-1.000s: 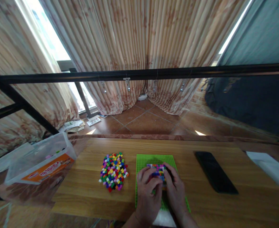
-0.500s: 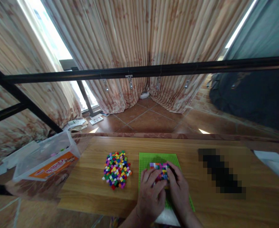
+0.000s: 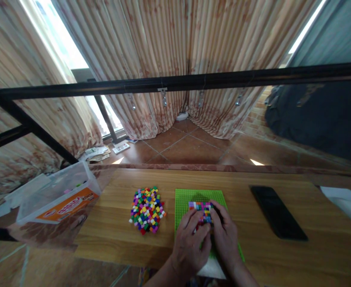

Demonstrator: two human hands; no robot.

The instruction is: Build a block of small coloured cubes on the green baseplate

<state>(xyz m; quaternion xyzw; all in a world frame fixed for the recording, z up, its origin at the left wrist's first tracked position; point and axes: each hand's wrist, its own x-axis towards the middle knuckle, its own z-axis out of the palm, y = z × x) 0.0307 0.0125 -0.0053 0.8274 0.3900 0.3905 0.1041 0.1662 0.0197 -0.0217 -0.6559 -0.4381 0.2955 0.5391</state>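
Observation:
A green studded baseplate point(image 3: 193, 194) lies on the wooden table. On it is a flat block of small multicoloured bricks point(image 3: 204, 208), partly covered by my hands. My left hand point(image 3: 190, 243) curls over the block's near left part, its fingers bent onto the bricks. Along the right side, my right hand point(image 3: 225, 229) presses against the block with thumb and fingers. Both hands are closed about the block; the near edge and the fingertips' exact hold are hidden. Left of the plate lies a pile of loose coloured bricks point(image 3: 147, 209).
A black phone point(image 3: 279, 213) rests on the table point(image 3: 112, 223) to the right. A clear plastic box point(image 3: 82, 175) with an orange label stands at the left. White paper point(image 3: 343, 203) lies far right. A black metal bar point(image 3: 103, 87) crosses in front of the curtains.
The view has shifted slightly. My left hand sits a little lower over the block, and both hands stay on the bricks. Pile and plate are unchanged.

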